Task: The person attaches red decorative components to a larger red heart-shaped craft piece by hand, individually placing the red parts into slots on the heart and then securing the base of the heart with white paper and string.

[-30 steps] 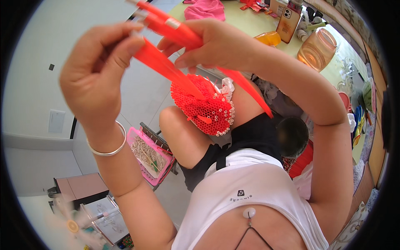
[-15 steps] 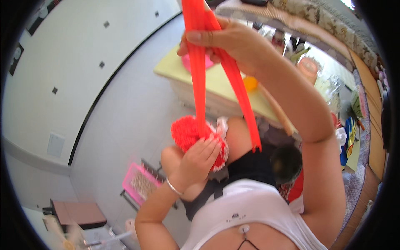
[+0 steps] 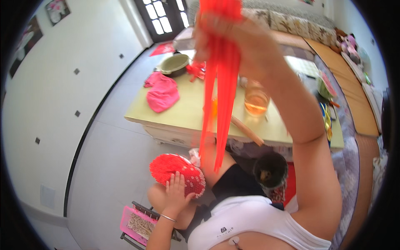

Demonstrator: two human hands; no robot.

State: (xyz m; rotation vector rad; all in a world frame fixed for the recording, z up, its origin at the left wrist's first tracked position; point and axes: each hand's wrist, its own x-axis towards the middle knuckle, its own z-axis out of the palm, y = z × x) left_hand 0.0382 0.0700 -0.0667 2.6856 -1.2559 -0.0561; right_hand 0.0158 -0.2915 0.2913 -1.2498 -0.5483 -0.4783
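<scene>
My right hand (image 3: 237,46), blurred by motion, is raised high and closed around long flat red strips that look like ribbon (image 3: 225,87). Their loose ends hang down over my thigh. On my knee rests a rounded red knobbly piece (image 3: 189,181) with white dots and a white edge; its exact kind I cannot tell. My left hand (image 3: 176,189), with a bracelet at the wrist, lies flat on it with fingers stretched out. A crumpled white bit (image 3: 195,157) sits at the piece's far edge.
Ahead stands a pale yellow table (image 3: 187,114) holding a pink cloth (image 3: 162,93), a bowl (image 3: 174,64), a jar of amber liquid (image 3: 256,102) and a wooden stick (image 3: 248,130). A dark bin (image 3: 271,168) is by my right leg. A pink tray (image 3: 127,218) stands at left.
My view has shifted up, showing more table. The right hand still holds the red strips high, now bunched together. My left hand, earlier at a strip's lower end, now rests flat on the red piece.
</scene>
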